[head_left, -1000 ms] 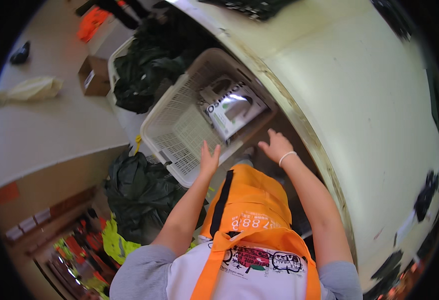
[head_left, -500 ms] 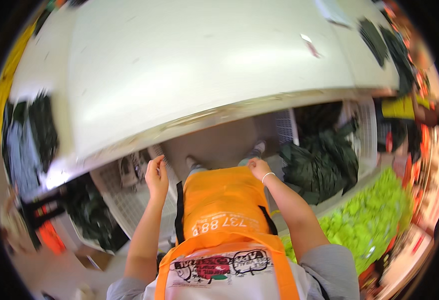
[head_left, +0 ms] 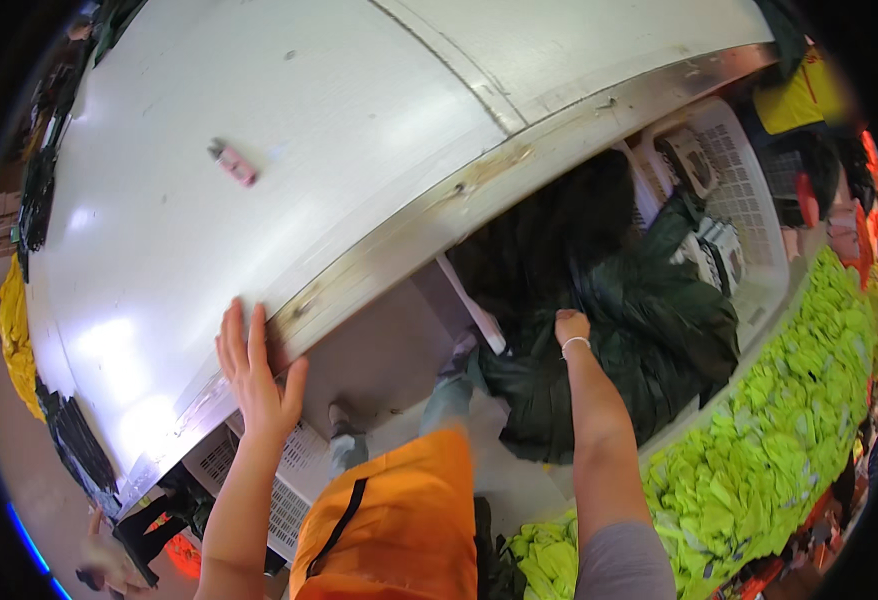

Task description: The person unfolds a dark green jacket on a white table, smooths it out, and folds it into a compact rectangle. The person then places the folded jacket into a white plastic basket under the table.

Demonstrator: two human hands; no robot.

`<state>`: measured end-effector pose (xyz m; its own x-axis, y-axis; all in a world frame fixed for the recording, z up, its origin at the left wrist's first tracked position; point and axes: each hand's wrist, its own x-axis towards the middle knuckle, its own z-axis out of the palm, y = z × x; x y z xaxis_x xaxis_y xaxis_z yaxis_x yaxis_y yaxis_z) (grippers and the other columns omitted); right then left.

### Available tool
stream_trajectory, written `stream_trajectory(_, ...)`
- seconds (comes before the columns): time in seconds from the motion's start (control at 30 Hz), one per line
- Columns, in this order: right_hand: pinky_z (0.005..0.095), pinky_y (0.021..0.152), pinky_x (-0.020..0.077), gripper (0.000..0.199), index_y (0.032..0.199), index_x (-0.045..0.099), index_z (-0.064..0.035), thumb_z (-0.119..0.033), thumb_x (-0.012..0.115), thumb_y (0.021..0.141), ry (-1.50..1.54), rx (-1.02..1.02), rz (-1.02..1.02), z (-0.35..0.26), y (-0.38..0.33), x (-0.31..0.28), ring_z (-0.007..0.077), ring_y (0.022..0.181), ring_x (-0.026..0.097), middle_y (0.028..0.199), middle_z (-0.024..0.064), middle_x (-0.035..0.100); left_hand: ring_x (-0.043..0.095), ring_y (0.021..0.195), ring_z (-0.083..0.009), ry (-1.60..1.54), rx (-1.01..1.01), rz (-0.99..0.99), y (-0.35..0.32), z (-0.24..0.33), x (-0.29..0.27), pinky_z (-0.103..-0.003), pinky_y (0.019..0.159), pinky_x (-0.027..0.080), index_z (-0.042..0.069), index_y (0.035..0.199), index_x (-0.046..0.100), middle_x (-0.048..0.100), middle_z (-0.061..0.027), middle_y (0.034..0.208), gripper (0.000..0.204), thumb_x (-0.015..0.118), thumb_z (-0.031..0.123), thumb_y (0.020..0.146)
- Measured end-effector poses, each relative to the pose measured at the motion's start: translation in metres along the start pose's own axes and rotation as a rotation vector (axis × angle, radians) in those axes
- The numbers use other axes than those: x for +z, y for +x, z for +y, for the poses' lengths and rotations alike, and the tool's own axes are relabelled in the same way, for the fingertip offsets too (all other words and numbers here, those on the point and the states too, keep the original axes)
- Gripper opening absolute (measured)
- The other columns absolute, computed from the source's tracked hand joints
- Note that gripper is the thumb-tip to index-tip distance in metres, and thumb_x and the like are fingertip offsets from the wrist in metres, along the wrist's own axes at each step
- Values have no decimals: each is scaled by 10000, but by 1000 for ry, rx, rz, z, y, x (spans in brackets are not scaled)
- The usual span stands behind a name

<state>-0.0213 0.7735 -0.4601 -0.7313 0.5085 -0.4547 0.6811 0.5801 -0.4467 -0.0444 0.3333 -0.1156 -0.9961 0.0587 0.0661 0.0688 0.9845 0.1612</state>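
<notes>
My left hand (head_left: 257,378) rests at the front edge of the white table (head_left: 359,120), fingers outstretched and thumb apart, with nothing in it. Below the tabletop, my right hand (head_left: 571,327) is closed on the dark green fabric (head_left: 649,320), a heaped, glossy pile spilling out of a white plastic basket. What part of the cloth lies inside the fist is hidden. A small pink tool with a dark tip (head_left: 234,165), which looks like thread snips, lies on the tabletop.
A long heap of bright yellow-green garments (head_left: 769,430) runs along my right. White slatted baskets (head_left: 744,180) stand under the table, whose worn wooden edge (head_left: 459,190) crosses in front of me. Dark folded cloths (head_left: 74,440) and yellow cloth (head_left: 19,340) hang at the left side.
My view has turned toward the right. My right hand has left my orange apron and reached down to the dark green fabric. My left hand has come up to the table edge, fingers spread.
</notes>
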Motion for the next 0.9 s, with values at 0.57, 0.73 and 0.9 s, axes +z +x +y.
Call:
stream_trajectory(0.57,342,900,460,443,1217,548,64,-174,552,843,772,250,267,44,273,4,282,1049,593,1177,179,612,239,1370,-402,74,-32,110,11,15,35,-469,1106,194,-29,1406,300,228,-272,1476,754,508,463,874)
stream_trajectory(0.73,283,769,451,338,1162,588,72,-165,527,928,1056,110,154,3,119,-108,160,872,569,1032,75,639,336,1305,-458,114,-31,161,3,14,30,-525,1055,268,41,1391,352,311,-285,1432,743,631,320,761)
stream_trajectory(0.9,293,712,466,250,1060,599,81,-112,566,904,574,-271,191,-107,-90,-243,143,758,584,847,104,660,331,1311,-422,69,30,146,-1,19,15,-553,1061,237,41,1383,348,333,-243,1435,791,698,267,710)
